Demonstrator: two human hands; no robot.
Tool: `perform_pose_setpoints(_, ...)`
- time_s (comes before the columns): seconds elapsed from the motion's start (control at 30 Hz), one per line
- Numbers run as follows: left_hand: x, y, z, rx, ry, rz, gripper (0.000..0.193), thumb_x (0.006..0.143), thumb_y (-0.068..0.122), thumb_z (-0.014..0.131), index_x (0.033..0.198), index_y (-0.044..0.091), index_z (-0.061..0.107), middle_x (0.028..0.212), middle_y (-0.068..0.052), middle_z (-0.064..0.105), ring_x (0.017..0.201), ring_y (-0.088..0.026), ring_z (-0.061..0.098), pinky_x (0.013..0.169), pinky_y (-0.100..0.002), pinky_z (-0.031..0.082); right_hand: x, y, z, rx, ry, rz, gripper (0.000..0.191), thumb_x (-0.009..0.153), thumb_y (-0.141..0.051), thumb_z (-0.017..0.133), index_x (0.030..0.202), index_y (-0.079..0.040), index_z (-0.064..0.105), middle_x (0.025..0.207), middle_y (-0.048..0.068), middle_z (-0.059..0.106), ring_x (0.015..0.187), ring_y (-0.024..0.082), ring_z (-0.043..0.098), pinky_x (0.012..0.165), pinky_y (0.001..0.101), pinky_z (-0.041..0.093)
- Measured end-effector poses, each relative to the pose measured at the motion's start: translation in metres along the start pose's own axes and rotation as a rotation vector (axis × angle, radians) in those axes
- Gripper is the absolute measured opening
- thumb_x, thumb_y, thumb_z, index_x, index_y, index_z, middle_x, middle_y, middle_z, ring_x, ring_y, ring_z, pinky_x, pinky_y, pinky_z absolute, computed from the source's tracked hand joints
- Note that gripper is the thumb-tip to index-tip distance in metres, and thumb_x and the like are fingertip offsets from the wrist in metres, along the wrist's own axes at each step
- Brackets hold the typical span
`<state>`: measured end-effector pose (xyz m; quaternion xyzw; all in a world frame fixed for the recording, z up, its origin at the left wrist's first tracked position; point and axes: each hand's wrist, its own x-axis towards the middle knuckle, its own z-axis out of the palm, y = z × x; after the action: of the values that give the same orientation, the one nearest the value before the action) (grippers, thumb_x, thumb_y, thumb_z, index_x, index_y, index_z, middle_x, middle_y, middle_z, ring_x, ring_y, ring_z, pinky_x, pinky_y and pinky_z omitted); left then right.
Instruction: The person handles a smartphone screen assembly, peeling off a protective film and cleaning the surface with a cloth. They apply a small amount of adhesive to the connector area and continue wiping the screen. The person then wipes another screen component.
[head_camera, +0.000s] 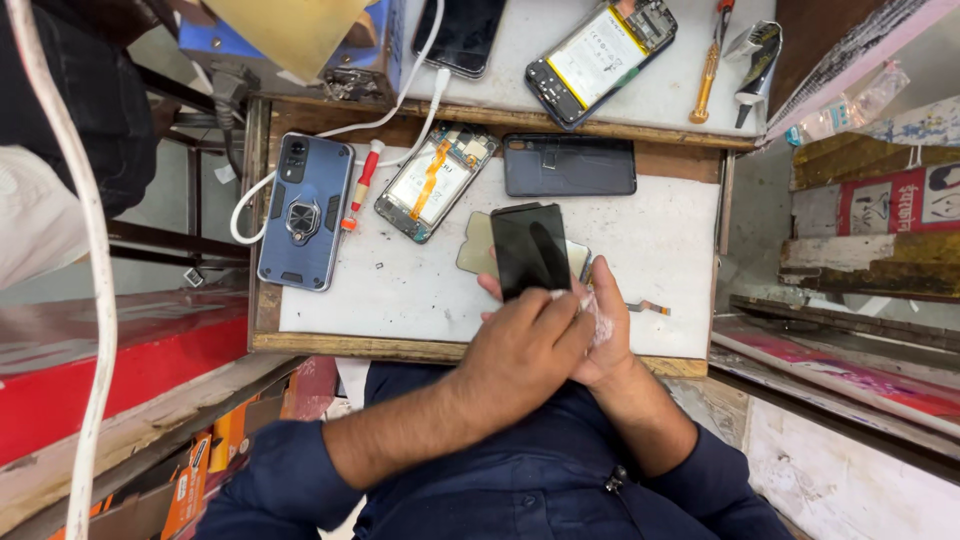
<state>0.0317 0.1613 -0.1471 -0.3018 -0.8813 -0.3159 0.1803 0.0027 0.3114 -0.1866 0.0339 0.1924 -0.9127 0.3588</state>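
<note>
Both hands close on one black phone screen (530, 250): left hand (525, 345) over it, right hand (605, 335) beneath.

Single head-worn camera, looks steeply down from close above the white-topped wooden workbench (400, 290); wearer's forearms enter from bottom edge, bench fills centre frame, its far side lies toward the top edge

Bare bench (400, 300) lies open at centre left, below the open phone (435, 180). Bare bench also shows at right, under the back cover (568, 165). The blue-cased phone (305, 210), screwdriver (362, 185) and white cable (330, 135) crowd the upper left.
</note>
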Motion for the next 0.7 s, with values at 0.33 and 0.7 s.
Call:
perform_pose_setpoints(0.33,0.026,-0.048,-0.018,0.146,0.052,-0.174,0.038,0.083,0.012,0.069,0.12,0.005,0.069,0.11,-0.008,0.062,0.091,-0.027,0.059,0.071,-0.039,0.052,0.002,0.003,-0.004,-0.115,0.159,-0.06,0.072,0.106,-0.049,0.042,0.166,-0.016,0.021,0.17,0.004,0.026,0.156,0.026,0.025,0.127,0.0478,0.025)
perform_pose_setpoints(0.7,0.027,-0.053,-0.012,0.216,0.096,-0.285,0.037,0.082,0.009,0.07,0.119,0.006,0.07,0.108,-0.008,0.063,0.089,-0.028,0.059,0.072,-0.039,0.052,-0.003,0.011,-0.02,0.013,0.096,0.003,0.065,0.111,-0.051,0.04,0.163,-0.012,0.035,0.162,0.009,0.042,0.15,0.029,0.039,0.127,0.0505,0.029)
